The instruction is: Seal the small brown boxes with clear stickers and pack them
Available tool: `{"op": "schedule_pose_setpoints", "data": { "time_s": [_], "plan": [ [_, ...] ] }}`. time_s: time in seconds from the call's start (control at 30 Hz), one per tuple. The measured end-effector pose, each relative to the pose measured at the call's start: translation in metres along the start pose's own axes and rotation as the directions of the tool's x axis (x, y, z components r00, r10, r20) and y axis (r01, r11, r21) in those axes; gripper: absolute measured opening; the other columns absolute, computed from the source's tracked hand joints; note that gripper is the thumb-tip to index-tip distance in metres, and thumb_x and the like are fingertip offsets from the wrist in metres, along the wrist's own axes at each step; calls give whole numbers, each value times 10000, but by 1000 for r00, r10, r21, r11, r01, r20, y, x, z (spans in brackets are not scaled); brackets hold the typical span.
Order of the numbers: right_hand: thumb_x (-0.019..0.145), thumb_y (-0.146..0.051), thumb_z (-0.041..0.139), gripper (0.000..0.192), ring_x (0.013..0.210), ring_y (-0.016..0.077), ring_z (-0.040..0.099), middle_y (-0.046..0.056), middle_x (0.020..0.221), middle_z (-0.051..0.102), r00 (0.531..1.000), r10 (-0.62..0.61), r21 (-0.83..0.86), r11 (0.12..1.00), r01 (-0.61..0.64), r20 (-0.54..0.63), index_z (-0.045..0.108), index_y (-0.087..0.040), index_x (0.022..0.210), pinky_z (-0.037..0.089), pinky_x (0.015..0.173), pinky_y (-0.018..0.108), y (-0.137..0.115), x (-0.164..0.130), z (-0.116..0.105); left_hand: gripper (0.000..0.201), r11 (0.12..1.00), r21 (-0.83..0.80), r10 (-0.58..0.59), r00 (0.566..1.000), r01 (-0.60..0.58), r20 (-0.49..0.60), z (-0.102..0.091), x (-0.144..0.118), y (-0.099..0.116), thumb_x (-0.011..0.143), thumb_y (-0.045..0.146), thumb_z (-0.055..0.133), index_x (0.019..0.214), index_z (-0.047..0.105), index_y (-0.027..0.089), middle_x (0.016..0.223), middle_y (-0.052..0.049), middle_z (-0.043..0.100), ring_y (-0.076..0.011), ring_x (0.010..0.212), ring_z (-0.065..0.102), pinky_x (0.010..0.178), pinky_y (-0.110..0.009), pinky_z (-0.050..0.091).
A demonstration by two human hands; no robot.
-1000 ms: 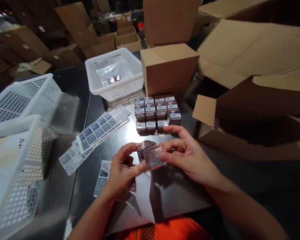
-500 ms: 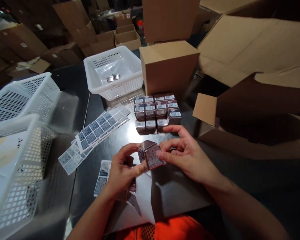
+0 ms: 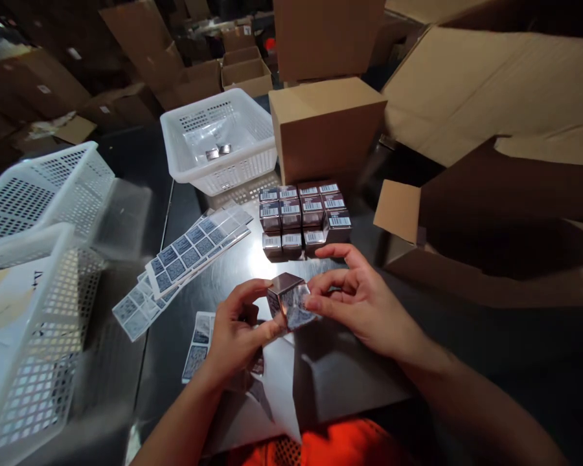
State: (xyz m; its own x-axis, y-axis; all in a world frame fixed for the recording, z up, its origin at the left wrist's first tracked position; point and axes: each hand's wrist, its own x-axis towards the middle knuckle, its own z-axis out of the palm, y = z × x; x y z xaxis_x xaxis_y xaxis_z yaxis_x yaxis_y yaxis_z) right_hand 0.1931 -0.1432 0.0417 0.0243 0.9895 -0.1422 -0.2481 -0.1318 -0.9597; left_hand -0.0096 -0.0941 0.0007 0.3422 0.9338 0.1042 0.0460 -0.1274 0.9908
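Note:
My left hand (image 3: 239, 327) grips a small dark box (image 3: 285, 283) by its left side, thumb below and index finger on top. On the box's front face lies a square printed sticker (image 3: 295, 309), shiny with reflected light. My right hand (image 3: 354, 299) pinches the sticker's right edge between thumb and index finger, other fingers curled or raised. Whether the sticker is fully flat on the box I cannot tell. Beyond my hands stand rows of small boxes (image 3: 302, 217) with white barcode labels. Sheets of printed stickers (image 3: 189, 255) lie to the left, and another sticker sheet (image 3: 195, 353) is partly behind my left wrist.
A white basket (image 3: 218, 169) with a few small items stands behind the sheets. More white baskets (image 3: 65, 194) line the left. A closed carton (image 3: 328, 136) stands behind the small boxes; a large open carton (image 3: 490, 278) fills the right. White paper (image 3: 279, 382) lies under my hands.
The sticker's face has tilted slightly and now catches bright light, where it looked matte and speckled before. Both hands keep nearly the same place and grip.

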Motion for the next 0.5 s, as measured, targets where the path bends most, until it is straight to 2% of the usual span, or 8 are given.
{"op": "schedule_pose_setpoints", "data": {
  "time_s": [0.17,0.3,0.37,0.43,0.5],
  "plan": [
    [730,-324,824,598,704,131,674,-62,710,630,998,-33,-60,998,30,-48,419,-237,1162,573,658,243,5,-2,3,418,1000,-26,-5,1000,5,-1,2,2,-1,609,222,874,980,682,239,786,12,719,-16,412,323,382,-143,238],
    [636,-289,893,651,684,128,643,-115,612,475,978,-118,-153,984,92,-172,457,-246,1118,561,657,233,13,5,-1,470,992,-92,-93,995,91,-24,4,2,-5,588,302,897,979,644,231,691,31,666,-18,408,326,390,-133,249],
    [571,-277,920,729,718,119,640,-87,720,535,992,-58,-80,996,49,-110,468,-236,1141,562,650,225,15,9,-1,545,986,-112,-133,990,127,-50,3,-4,-8,563,368,912,1014,634,242,724,18,677,-60,473,476,445,-149,369],
    [507,-277,941,837,786,119,645,-15,928,616,998,44,19,999,-45,51,482,-226,1206,565,636,213,16,11,0,594,988,-73,-141,988,136,-67,1,-11,-12,560,430,908,1060,633,264,777,1,701,-144,610,627,545,-219,499],
    [436,-268,963,939,799,105,633,26,1053,631,982,99,29,994,-105,158,522,-230,1263,545,606,172,16,14,1,544,993,67,-89,989,97,-116,-4,-16,-19,619,449,869,1091,644,298,839,6,717,-109,502,551,453,-209,430]
  ]
}}
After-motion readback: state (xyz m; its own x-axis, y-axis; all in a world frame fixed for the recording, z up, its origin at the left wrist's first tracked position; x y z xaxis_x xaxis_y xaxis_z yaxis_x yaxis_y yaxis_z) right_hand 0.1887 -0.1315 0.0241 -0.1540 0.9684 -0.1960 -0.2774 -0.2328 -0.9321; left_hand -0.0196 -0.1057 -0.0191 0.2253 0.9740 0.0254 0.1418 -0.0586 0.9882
